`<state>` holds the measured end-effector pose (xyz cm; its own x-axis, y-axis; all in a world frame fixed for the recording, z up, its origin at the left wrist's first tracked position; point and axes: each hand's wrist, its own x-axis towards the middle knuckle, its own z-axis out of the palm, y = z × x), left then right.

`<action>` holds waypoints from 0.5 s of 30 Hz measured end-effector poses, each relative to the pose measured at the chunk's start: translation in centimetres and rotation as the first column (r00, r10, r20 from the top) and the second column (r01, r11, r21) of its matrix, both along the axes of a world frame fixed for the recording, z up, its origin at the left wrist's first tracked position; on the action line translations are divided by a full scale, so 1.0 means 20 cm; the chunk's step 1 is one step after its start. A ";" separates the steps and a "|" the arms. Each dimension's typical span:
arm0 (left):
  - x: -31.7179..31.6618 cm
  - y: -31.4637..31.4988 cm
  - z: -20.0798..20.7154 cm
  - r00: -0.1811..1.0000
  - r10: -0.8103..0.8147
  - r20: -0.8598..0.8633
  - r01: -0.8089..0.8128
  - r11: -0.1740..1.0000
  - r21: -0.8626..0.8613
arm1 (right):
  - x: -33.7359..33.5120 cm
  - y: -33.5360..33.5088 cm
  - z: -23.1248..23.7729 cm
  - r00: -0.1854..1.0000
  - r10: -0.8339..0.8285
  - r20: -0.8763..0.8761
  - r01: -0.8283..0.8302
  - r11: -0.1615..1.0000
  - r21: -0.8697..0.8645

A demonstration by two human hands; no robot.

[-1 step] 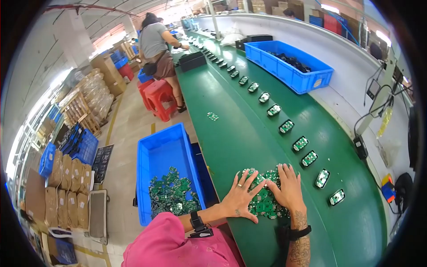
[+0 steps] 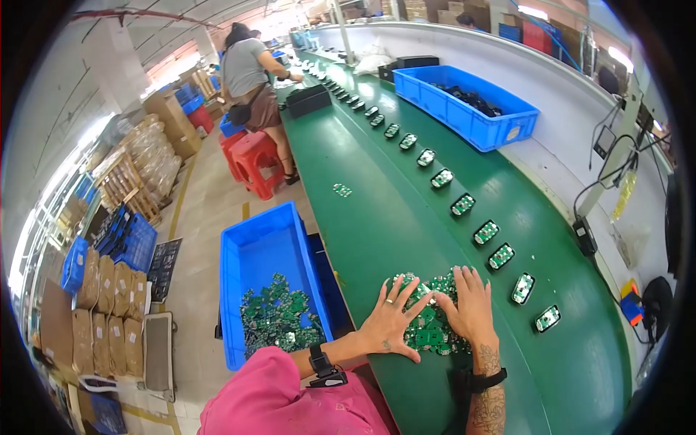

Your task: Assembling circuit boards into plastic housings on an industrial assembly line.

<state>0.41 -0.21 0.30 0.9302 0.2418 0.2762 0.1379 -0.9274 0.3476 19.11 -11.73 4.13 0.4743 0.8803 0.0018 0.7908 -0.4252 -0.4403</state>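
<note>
A pile of small green circuit boards (image 2: 433, 335) lies on the green bench top under and between both my hands. My left hand (image 2: 392, 317) rests on the pile's left side, fingers spread, with a ring on one finger. Along the right side of the pile, my right hand (image 2: 471, 308) lies with fingers stretched forward and thumb pointing toward the left hand. Neither hand grips a board. To the right, a long row of black oval housings with green boards in them runs away along the bench; the nearest housing (image 2: 548, 318) sits beyond my right hand.
At my left, a blue bin (image 2: 255, 230) holds many loose green boards. One small board panel (image 2: 342, 190) lies farther up the bench. Another blue bin (image 2: 464, 109) with black parts stands by the white back wall. A co-worker (image 2: 250, 80) stands near red stools (image 2: 255, 163).
The whole view has shifted very slightly. Both my hands stay spread at the pile of boards.
</note>
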 end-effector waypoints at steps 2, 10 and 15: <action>0.02 0.01 0.02 1.000 -0.006 -0.017 0.006 1.000 0.010 | -0.01 -0.04 0.01 0.999 -0.043 0.003 0.043 0.999 0.029; 0.04 0.00 0.01 1.000 -0.013 -0.003 0.013 0.998 0.060 | -0.06 -0.16 -0.05 0.988 -0.142 0.055 0.143 0.990 -0.012; 0.04 0.00 0.03 1.000 -0.023 -0.003 0.023 0.993 0.120 | -0.07 -0.21 -0.06 0.994 -0.110 0.014 0.110 0.994 0.025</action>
